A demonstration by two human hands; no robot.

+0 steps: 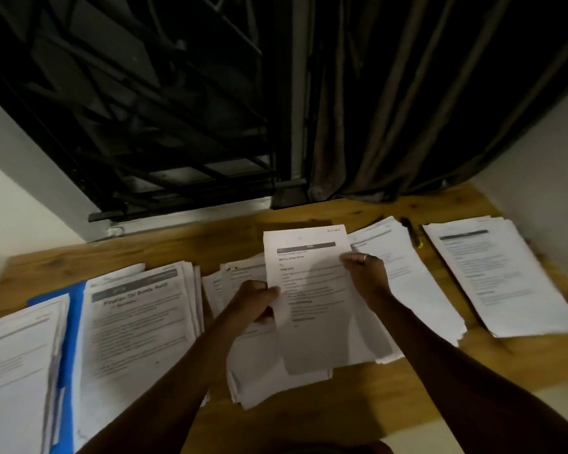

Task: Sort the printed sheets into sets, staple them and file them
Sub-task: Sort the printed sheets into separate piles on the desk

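Table: a brown wooden table [184, 244] carries five loose stacks of white printed sheets in a row from left to right.
Folder stacks: the far-left stack [17, 355] and the titled stack [138, 322] beside it lie on a blue plastic folder [68, 326].
Right stacks: the near-right stack [417, 290] and the far-right stack [499, 276] lie side by side. A dark pen [410, 231] sits between their far ends.
Middle stack: the middle stack [276, 378] lies directly under both hands.
Held sheet: a white printed sheet [309, 283] is lifted over the middle stack. Its long axis runs away from the person, with the header at the far end.
Left hand: the left hand [254, 301] is curled round the sheet's lower left edge and bends it.
Right hand: the right hand [364, 273] pinches the right edge higher up, just beside the near-right stack.
Coming move: the sheet probably goes onto its matching stack. The right stacks lie on the right hand's side and the folder stacks on the left's. The print is too blurred to tell which stack matches.
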